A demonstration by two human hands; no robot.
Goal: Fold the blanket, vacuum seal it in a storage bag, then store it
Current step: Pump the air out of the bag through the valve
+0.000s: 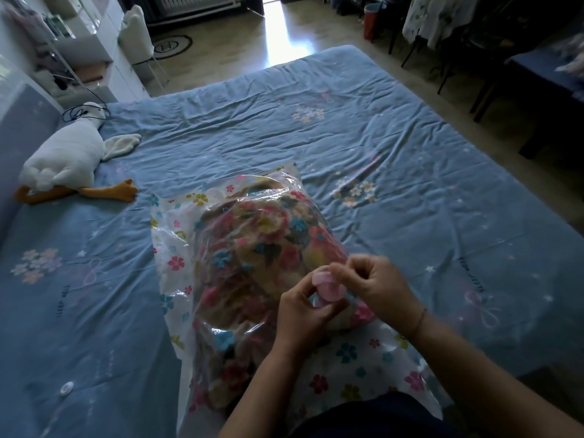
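Note:
A clear storage bag printed with small flowers lies on the bed in front of me. Inside it sits the folded floral blanket, bulging the plastic. On top of the bag, near me, is a pink round valve. My left hand grips the valve from the left with curled fingers. My right hand pinches at the valve's upper right edge. A pink cap part stands tilted up between the two hands.
The bed has a wrinkled blue sheet. A white plush goose lies at the left edge beside a black cable. A small white round cap rests on the sheet at lower left. Chairs and a table stand at the right.

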